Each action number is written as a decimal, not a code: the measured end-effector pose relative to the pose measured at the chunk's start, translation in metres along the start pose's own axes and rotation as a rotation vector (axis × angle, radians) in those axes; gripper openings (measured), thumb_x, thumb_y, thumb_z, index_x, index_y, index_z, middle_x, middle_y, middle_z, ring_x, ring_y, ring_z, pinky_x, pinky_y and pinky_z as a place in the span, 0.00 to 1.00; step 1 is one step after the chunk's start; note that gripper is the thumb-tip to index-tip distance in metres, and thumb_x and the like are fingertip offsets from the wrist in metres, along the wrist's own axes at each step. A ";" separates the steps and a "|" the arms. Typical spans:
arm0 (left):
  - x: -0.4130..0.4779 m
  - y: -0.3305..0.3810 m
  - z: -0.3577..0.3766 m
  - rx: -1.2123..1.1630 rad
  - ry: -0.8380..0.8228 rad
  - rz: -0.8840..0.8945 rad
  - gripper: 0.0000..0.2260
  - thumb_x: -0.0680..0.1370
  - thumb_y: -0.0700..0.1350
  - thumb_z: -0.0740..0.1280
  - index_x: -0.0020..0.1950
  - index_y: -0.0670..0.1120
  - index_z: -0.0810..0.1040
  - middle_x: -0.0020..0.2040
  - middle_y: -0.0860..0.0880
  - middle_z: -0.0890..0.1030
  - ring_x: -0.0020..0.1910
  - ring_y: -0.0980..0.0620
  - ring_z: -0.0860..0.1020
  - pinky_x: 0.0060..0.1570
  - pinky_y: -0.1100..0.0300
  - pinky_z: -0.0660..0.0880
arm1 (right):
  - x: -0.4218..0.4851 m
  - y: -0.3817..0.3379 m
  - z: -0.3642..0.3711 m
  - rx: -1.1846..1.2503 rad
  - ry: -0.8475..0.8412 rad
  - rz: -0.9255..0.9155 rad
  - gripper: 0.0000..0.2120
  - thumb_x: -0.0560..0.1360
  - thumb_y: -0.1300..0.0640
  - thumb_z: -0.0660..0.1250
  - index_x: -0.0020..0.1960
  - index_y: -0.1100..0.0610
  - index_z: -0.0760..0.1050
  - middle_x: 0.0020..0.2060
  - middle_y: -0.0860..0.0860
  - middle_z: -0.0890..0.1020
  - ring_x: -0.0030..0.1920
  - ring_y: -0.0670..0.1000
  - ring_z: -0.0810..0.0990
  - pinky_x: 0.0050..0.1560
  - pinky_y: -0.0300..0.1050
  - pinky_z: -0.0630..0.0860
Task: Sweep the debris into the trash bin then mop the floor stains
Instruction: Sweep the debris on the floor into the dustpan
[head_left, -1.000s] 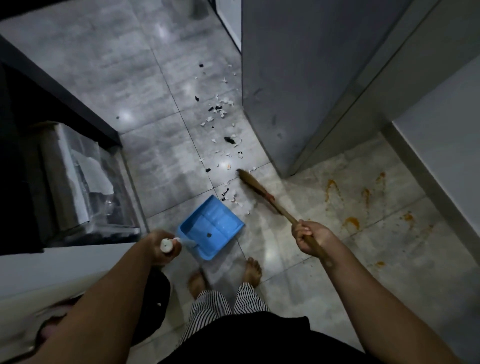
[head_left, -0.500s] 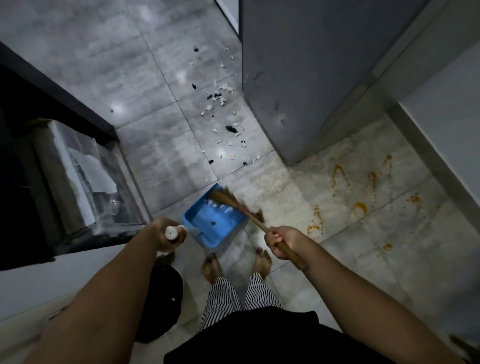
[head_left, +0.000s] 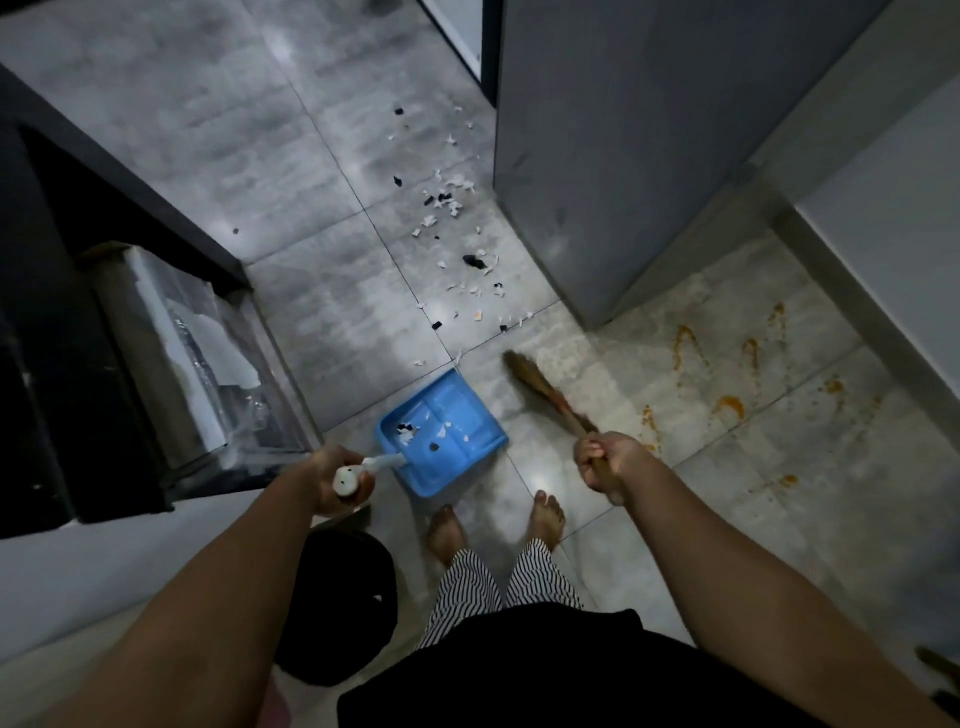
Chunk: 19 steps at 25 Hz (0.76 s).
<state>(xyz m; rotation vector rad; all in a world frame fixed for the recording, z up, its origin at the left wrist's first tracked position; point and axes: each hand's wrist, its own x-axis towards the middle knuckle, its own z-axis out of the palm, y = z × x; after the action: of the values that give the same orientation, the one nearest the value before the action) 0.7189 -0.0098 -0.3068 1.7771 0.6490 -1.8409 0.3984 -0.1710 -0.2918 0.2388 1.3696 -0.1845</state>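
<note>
My left hand (head_left: 337, 480) grips the white handle of a blue dustpan (head_left: 444, 428) that rests on the floor tiles with a few white and black scraps inside it. My right hand (head_left: 605, 460) grips the handle of a brown hand broom (head_left: 535, 382), whose bristle tip sits on the floor just right of the pan's mouth. More white and black debris (head_left: 457, 249) is scattered on the grey tiles beyond the pan, beside a grey cabinet. Orange stains (head_left: 727, 405) mark the lighter tiles to the right.
A tall grey cabinet (head_left: 649, 156) stands at the upper right, its corner close to the debris. A clear-lined bin (head_left: 171, 358) sits at the left under a dark counter edge. A black round object (head_left: 343, 603) lies by my left leg. My bare feet (head_left: 543, 519) stand behind the pan.
The broom swept scraps into the dustpan half a second ago and has now swung back out to the right of the pan; more scraps lie in the pan than before.
</note>
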 end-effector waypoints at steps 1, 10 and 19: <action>0.001 -0.002 -0.002 0.005 0.011 0.007 0.12 0.82 0.42 0.53 0.62 0.36 0.64 0.29 0.41 0.71 0.14 0.51 0.71 0.15 0.67 0.71 | 0.006 0.016 0.010 0.009 -0.012 0.000 0.19 0.84 0.59 0.46 0.34 0.56 0.57 0.12 0.52 0.61 0.08 0.45 0.59 0.11 0.32 0.55; 0.002 -0.021 -0.035 -0.136 -0.025 0.054 0.09 0.82 0.39 0.55 0.57 0.34 0.65 0.37 0.40 0.69 0.14 0.47 0.72 0.16 0.65 0.72 | -0.018 0.072 0.045 0.027 -0.131 0.032 0.17 0.84 0.58 0.48 0.37 0.57 0.61 0.16 0.52 0.64 0.10 0.46 0.61 0.11 0.31 0.56; -0.017 0.004 -0.080 -0.230 -0.049 0.068 0.10 0.82 0.41 0.55 0.55 0.34 0.66 0.28 0.41 0.71 0.14 0.49 0.71 0.16 0.67 0.71 | -0.019 -0.004 0.087 0.118 -0.047 -0.173 0.20 0.84 0.56 0.47 0.34 0.55 0.60 0.11 0.50 0.60 0.08 0.45 0.59 0.11 0.31 0.54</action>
<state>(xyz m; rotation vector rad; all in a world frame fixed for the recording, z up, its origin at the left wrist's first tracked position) 0.7827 0.0391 -0.2926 1.5805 0.7405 -1.6855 0.4763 -0.1994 -0.2579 0.2125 1.3344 -0.4134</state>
